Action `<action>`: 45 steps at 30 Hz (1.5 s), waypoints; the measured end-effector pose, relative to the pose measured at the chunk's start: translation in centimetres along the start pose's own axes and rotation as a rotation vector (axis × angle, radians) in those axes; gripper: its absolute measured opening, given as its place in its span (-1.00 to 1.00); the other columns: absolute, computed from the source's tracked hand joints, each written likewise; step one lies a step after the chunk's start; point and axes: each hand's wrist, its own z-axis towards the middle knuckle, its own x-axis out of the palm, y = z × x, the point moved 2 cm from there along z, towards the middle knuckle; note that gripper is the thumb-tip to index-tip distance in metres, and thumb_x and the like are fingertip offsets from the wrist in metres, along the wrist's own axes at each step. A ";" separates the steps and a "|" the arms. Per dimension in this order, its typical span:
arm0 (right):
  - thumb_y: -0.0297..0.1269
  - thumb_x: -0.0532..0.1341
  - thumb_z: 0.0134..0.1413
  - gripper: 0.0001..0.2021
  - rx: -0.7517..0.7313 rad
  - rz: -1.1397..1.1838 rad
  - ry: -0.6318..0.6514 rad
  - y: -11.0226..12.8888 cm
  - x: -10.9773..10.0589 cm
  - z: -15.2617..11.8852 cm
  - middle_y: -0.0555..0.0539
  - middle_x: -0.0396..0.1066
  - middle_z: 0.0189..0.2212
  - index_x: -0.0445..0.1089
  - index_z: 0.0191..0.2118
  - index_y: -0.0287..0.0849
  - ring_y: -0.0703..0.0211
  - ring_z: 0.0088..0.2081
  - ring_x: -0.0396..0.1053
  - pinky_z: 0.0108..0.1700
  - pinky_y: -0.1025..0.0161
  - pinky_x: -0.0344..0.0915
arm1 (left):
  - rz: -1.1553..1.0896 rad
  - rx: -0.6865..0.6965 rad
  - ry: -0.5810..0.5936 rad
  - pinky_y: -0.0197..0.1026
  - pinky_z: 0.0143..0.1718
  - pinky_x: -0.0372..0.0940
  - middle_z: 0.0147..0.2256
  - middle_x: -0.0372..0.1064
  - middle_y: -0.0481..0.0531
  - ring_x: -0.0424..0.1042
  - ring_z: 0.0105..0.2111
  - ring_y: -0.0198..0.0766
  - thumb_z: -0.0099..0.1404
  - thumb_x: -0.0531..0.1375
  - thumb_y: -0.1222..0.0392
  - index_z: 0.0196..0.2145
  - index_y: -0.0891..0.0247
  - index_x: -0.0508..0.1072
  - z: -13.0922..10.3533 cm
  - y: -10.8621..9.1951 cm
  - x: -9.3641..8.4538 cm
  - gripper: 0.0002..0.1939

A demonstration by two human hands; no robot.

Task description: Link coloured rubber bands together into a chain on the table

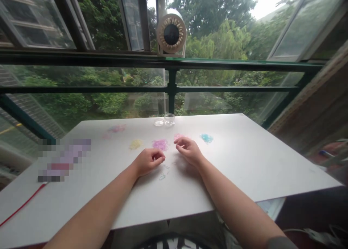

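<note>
My left hand (149, 160) rests on the white table (231, 162), its fingers curled in and the thumb against them. Whatever it may hold is hidden. My right hand (189, 149) is by a pink pile of small thin loops (178, 136), with thumb and finger tips close together; anything between them is too small to make out. Just beyond my left hand lies a purple pile (161, 144) of similar loops. A yellow pile (135, 144) is to its left, and a turquoise pile (207, 138) is right of my right hand. Several loose pale loops (162, 177) lie between my forearms.
Near the far edge stand a clear round container (169, 120) and a clear lid-like disc (159, 123). More pink loops (117, 128) lie at the far left. A blurred-out lilac object (67, 158) with a red cable (24, 203) is at left. A round fan-like device (172, 33) stands on the railing.
</note>
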 end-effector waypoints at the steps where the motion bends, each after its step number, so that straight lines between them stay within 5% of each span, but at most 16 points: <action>1: -0.33 0.14 -0.12 -0.93 0.003 -0.017 -0.017 0.0 -0.4 0.1 -0.06 0.40 -0.36 0.28 -0.50 -0.21 0.31 -0.44 0.30 -0.46 0.38 0.20 | 0.006 -0.007 -0.012 -0.37 -0.50 0.12 -0.55 0.33 -0.04 0.20 -0.56 -0.41 0.15 0.07 0.11 -0.43 0.32 0.45 0.0 -0.1 -0.1 -0.75; 5: -0.31 0.14 -0.12 -0.91 -0.001 -0.178 -0.095 -0.5 -3.2 0.6 -0.02 0.40 -0.52 0.34 -0.48 -0.19 0.30 -0.51 0.29 -0.45 0.35 0.23 | 0.022 -0.022 -0.017 -0.37 -0.51 0.12 -0.55 0.34 -0.04 0.20 -0.56 -0.40 0.15 0.06 0.10 -0.45 0.31 0.43 -0.1 -0.2 -0.3 -0.75; 11: -0.31 0.10 -0.12 -0.82 0.127 -0.376 -0.563 -3.5 -11.5 0.3 -0.04 0.45 -0.47 0.34 -0.32 -0.20 0.22 -0.43 0.38 -0.34 0.29 0.30 | 0.079 -0.018 0.016 -0.37 -0.52 0.13 -0.57 0.32 -0.06 0.22 -0.56 -0.38 0.15 0.05 0.05 -0.43 0.29 0.42 0.0 -0.1 -0.7 -0.73; 14: -0.31 0.06 -0.10 -0.78 0.224 -0.516 -0.625 -5.0 -13.7 0.0 -0.04 0.47 -0.44 0.39 -0.31 -0.17 0.19 -0.39 0.40 -0.27 0.25 0.30 | 0.093 -0.016 0.020 -0.37 -0.52 0.13 -0.58 0.31 -0.06 0.22 -0.57 -0.37 0.15 0.05 0.04 -0.44 0.28 0.43 0.0 -0.1 -0.7 -0.72; 30: -0.31 0.17 -0.17 -0.85 0.275 -0.547 -0.546 -7.7 -13.2 0.7 0.00 0.40 -0.16 0.50 -0.48 -0.05 0.06 -0.07 0.27 0.06 0.14 0.08 | 0.051 -0.024 0.005 -0.34 -0.48 0.15 -0.57 0.31 -0.05 0.23 -0.54 -0.36 0.14 0.05 0.02 -0.44 0.29 0.42 -0.1 -0.2 -0.6 -0.71; 37: -0.22 0.01 -0.01 -0.69 0.274 -0.332 -0.602 -8.7 -14.3 0.9 -0.08 0.41 -0.13 0.49 -0.36 -0.17 0.11 -0.07 0.32 -0.01 0.19 0.19 | 0.073 -0.031 0.032 -0.35 -0.48 0.14 -0.56 0.32 -0.06 0.24 -0.54 -0.36 0.16 0.04 0.02 -0.43 0.29 0.42 0.0 0.0 -0.7 -0.71; 45: -0.12 -0.23 0.11 -0.45 0.238 -0.175 -0.788 -7.8 -14.7 0.7 -0.17 0.47 -0.33 0.44 -0.41 -0.26 0.14 -0.22 0.39 -0.17 0.23 0.26 | 0.120 -0.028 0.048 -0.35 -0.49 0.13 -0.54 0.33 -0.05 0.22 -0.54 -0.37 0.16 0.05 0.05 -0.41 0.29 0.43 0.1 -0.1 -1.0 -0.73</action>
